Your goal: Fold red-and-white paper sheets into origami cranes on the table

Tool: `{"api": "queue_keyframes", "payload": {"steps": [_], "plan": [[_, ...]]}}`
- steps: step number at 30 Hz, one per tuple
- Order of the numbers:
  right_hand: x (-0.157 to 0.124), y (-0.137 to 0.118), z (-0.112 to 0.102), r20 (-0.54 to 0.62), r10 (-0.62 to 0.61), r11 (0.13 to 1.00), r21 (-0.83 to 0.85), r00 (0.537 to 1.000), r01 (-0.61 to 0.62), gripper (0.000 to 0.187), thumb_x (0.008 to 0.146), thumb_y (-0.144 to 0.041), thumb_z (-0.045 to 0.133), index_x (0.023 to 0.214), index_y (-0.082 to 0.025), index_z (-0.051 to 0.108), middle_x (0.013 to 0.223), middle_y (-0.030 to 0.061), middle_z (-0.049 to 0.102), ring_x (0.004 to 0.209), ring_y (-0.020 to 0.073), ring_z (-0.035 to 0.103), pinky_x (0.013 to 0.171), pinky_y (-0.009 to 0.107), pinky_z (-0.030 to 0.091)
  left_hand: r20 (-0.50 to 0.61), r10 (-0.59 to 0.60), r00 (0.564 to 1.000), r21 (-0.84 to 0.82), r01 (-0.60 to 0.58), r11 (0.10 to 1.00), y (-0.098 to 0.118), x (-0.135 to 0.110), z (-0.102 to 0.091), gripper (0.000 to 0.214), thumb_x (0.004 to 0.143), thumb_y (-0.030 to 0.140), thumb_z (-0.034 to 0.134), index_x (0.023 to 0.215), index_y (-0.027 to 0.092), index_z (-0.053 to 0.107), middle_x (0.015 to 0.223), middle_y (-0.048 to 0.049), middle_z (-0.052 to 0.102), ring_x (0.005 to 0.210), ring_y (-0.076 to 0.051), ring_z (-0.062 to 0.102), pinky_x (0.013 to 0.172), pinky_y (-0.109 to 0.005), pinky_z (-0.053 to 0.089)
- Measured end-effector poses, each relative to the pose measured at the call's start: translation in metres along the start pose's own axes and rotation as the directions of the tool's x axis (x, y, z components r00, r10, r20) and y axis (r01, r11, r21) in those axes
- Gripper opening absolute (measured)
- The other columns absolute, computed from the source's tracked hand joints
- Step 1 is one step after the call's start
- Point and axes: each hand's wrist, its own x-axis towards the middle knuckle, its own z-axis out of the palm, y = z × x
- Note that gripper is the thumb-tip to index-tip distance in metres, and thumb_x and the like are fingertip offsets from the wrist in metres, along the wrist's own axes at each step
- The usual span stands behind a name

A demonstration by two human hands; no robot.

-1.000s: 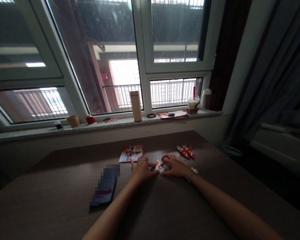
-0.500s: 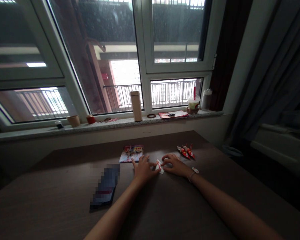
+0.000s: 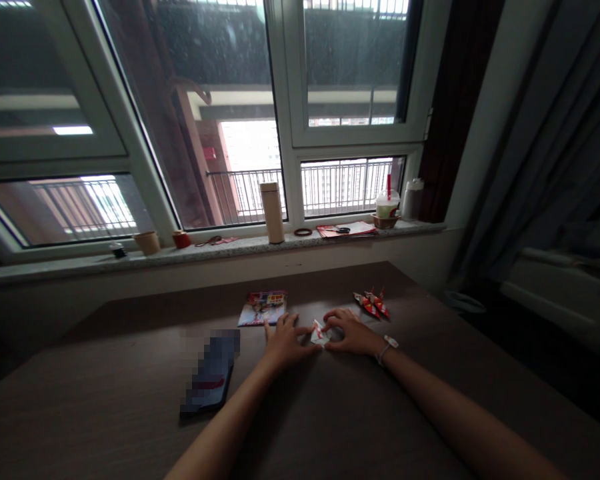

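My left hand (image 3: 286,342) and my right hand (image 3: 351,332) rest on the dark wooden table (image 3: 330,427), meeting over a small folded red-and-white paper piece (image 3: 319,334). Fingertips of both hands pinch and press the paper against the tabletop. A bracelet sits on my right wrist. Just beyond my right hand lie folded red paper cranes (image 3: 371,303). A stack of printed coloured paper squares (image 3: 263,307) lies just beyond my left hand.
A dark phone (image 3: 211,377), blurred, lies left of my left arm. The windowsill holds a tall beige flask (image 3: 272,212), small cups (image 3: 147,241), a drink cup with straw (image 3: 387,204) and red papers with scissors (image 3: 345,229). A grey curtain (image 3: 555,133) hangs at right.
Both hands stay on the paper piece, with only slight finger shifts. Nothing else has moved.
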Motion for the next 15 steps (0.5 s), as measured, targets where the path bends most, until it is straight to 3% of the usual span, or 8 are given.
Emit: {"api": "queue_keyframes", "payload": {"steps": [6,15], "plan": [[-0.0021,-0.0013,-0.0019,0.015,0.006,1.0,-0.002,1.0,-0.006,0.046,0.07,-0.053,0.076,0.11,-0.03,0.068,0.133,0.005,0.053,0.13,0.0284,0.042,0.116,0.051,0.02,-0.032,0.031,0.999,-0.019,-0.031,0.999,-0.001,-0.0027,0.0035,0.052,0.076,0.068,0.062,0.123,0.046,0.064,0.15,-0.0043,0.045,0.143,-0.038,0.026,0.109,-0.075,-0.002],[-0.005,0.0008,-0.0012,0.001,-0.016,1.0,0.023,1.0,0.016,0.042,0.077,-0.054,0.071,0.112,-0.031,0.068,0.133,0.0049,0.055,0.13,0.0277,0.043,0.117,0.052,0.017,-0.142,0.119,0.983,-0.066,-0.129,0.989,-0.0016,-0.0026,0.0077,0.042,0.076,0.055,0.072,0.115,0.043,0.069,0.143,-0.0016,0.052,0.139,-0.034,0.033,0.115,-0.069,-0.003]]}}
